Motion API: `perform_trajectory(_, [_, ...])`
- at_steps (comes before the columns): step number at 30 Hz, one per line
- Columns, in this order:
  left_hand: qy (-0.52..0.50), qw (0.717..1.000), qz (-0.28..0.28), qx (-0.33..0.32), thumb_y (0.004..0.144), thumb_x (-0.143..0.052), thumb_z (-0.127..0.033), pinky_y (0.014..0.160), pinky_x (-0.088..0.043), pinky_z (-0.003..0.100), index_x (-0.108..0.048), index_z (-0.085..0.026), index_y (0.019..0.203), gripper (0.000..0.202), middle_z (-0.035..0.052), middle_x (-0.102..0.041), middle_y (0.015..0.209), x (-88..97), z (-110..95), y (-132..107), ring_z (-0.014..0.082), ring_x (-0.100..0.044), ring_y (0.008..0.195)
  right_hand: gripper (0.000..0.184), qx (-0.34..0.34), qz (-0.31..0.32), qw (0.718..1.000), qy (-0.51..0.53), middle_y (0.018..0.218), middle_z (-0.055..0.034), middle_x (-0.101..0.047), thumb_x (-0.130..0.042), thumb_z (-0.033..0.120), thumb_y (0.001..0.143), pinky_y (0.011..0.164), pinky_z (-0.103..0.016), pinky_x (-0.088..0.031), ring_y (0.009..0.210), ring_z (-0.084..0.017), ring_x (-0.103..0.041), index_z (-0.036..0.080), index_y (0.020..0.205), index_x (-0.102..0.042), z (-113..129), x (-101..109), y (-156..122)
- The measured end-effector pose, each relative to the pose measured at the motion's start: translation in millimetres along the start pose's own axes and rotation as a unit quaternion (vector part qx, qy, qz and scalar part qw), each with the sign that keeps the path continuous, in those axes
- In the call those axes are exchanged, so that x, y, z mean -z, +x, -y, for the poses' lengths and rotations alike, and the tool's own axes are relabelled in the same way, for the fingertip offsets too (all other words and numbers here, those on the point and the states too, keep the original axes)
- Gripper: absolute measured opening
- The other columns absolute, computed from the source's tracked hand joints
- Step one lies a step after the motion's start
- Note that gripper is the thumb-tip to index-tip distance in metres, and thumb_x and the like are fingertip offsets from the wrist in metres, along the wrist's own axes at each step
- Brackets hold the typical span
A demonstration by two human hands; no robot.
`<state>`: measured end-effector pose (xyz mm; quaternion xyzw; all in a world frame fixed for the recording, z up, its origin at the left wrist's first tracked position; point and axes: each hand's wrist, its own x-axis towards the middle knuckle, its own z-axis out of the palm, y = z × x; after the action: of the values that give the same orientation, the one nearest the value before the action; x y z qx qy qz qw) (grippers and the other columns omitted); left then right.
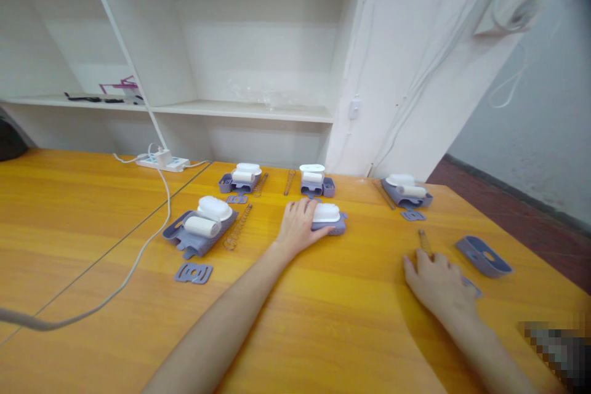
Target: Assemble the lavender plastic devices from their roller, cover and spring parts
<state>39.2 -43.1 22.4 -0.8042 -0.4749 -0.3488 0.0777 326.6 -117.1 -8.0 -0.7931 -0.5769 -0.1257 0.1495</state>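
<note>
My left hand (299,226) is closed round the left end of a grey-purple plastic housing with a white oval cap (327,213) on top, resting on the wooden table. Its thumb lies along the near side. Farther right, my right hand (441,283) is low over the table, palm down, with the thumb apart from the fingers. A thin coil spring (422,239) sticks out beyond its fingertips; whether they touch it is hard to tell. Partly hidden beside that hand lies a flat grey slotted plate (471,287). An oval grey tray-like part (484,256) sits just to the right.
Similar sets of grey housings with white pieces stand at left (196,228), at the back (244,178) and at back right (406,191). Springs (238,228) and slotted plates (194,273) lie near them. A white cable (157,228) runs from a power strip (164,162) across the table's left.
</note>
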Motion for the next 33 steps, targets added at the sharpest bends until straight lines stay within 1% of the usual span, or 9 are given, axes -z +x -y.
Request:
perform_trajectory(3, [0.002, 1.0, -0.002, 0.007, 0.074, -0.05, -0.063, 0.091, -0.037, 0.04, -0.046, -0.018, 0.117, 0.062, 0.0106, -0.054, 0.106, -0.2, 2, 0, 0.0259, -0.05, 0.104, 0.03, 0.087, -0.007, 0.996, -0.016, 0.098, -0.0169, -0.059, -0.041, 0.028, 0.08, 0.075, -0.052, -0.039, 0.087, -0.031, -0.056, 0.017, 0.098, -0.063, 30, -4, -12])
perform_trajectory(7, [-0.011, 1.0, 0.001, 0.002, 0.073, -0.052, -0.063, 0.089, -0.04, 0.038, -0.046, -0.02, 0.117, 0.062, 0.0099, -0.053, 0.107, -1.8, 4, 1, 0.0245, -0.052, 0.101, 0.04, 0.178, -0.025, 0.974, 0.138, 0.108, -0.0129, -0.059, -0.035, 0.013, 0.08, 0.088, -0.043, -0.039, 0.097, -0.025, -0.055, 0.018, 0.112, -0.058, 47, -12, -14])
perform_trajectory(11, [-0.014, 1.0, -0.013, -0.005, 0.072, -0.053, -0.062, 0.095, -0.037, 0.039, -0.047, -0.019, 0.116, 0.061, 0.0099, -0.054, 0.108, -6.7, 7, 2, 0.0238, -0.051, 0.104, 0.035, 0.077, -0.012, 0.932, 0.354, 0.109, -0.0113, -0.06, -0.04, 0.023, 0.082, 0.09, -0.041, -0.042, 0.099, -0.023, -0.056, 0.017, 0.112, -0.056, 51, -12, -7])
perform_trajectory(13, [-0.005, 1.0, -0.027, -0.009, 0.072, -0.054, -0.062, 0.101, -0.031, 0.042, -0.047, -0.018, 0.115, 0.061, 0.0107, -0.054, 0.111, -7.9, 8, 2, 0.0246, -0.049, 0.108, 0.035, -0.008, 0.002, 0.876, 0.482, 0.109, -0.0106, -0.06, -0.048, 0.031, 0.08, 0.088, -0.041, -0.044, 0.097, -0.022, -0.057, 0.018, 0.111, -0.056, 60, -8, -6])
perform_trajectory(15, [0.007, 0.999, -0.041, -0.019, 0.072, -0.053, -0.062, 0.104, -0.025, 0.047, -0.047, -0.017, 0.115, 0.063, 0.0128, -0.052, 0.116, -6.1, 7, 2, 0.0264, -0.046, 0.113, 0.038, -0.068, 0.029, 0.787, 0.612, 0.112, -0.0096, -0.059, -0.054, 0.036, 0.077, 0.085, -0.039, -0.048, 0.1, -0.022, -0.057, 0.019, 0.111, -0.054, 74, -4, -8])
perform_trajectory(18, [0.025, 0.996, -0.039, -0.078, 0.074, -0.049, -0.064, 0.104, -0.022, 0.05, -0.05, -0.017, 0.113, 0.061, 0.0153, -0.048, 0.122, 1.7, -1, 0, 0.0298, -0.042, 0.117, 0.046, -0.1, 0.06, 0.687, 0.717, 0.113, -0.0079, -0.057, -0.059, 0.038, 0.074, 0.083, -0.037, -0.05, 0.103, -0.021, -0.056, 0.023, 0.117, -0.049, 94, 2, -12])
perform_trajectory(24, [0.0, 0.954, 0.107, -0.28, 0.082, -0.038, -0.059, 0.086, -0.035, 0.042, -0.054, -0.017, 0.107, 0.052, 0.0143, -0.055, 0.107, 10.5, -31, -5, 0.0266, -0.05, 0.099, 0.059, -0.147, 0.014, 0.682, 0.716, 0.112, -0.0062, -0.056, -0.061, 0.035, 0.07, 0.063, -0.027, -0.051, 0.082, -0.016, -0.059, 0.026, 0.126, -0.042, 107, 6, 3])
perform_trajectory(29, [-0.041, 0.95, 0.15, -0.271, 0.077, -0.041, -0.066, 0.079, -0.036, 0.036, -0.059, -0.016, 0.084, 0.054, 0.0086, -0.057, 0.082, 1.1, -41, -9, 0.0215, -0.053, 0.082, 0.066, -0.145, -0.015, 0.693, 0.706, 0.085, 0.0004, -0.055, -0.063, 0.034, 0.068, 0.048, -0.02, -0.043, 0.06, -0.01, -0.053, 0.022, 0.128, -0.041, 120, 3, 26])
perform_trajectory(33, [-0.043, 0.961, 0.148, -0.231, 0.073, -0.041, -0.071, 0.077, -0.036, 0.035, -0.059, -0.015, 0.083, 0.059, 0.0078, -0.057, 0.08, -2.9, -37, -10, 0.0208, -0.052, 0.081, 0.063, -0.121, -0.02, 0.7, 0.704, 0.071, 0.0032, -0.052, -0.065, 0.038, 0.066, 0.051, -0.022, -0.043, 0.056, -0.009, -0.048, 0.017, 0.123, -0.049, 127, -9, 29])
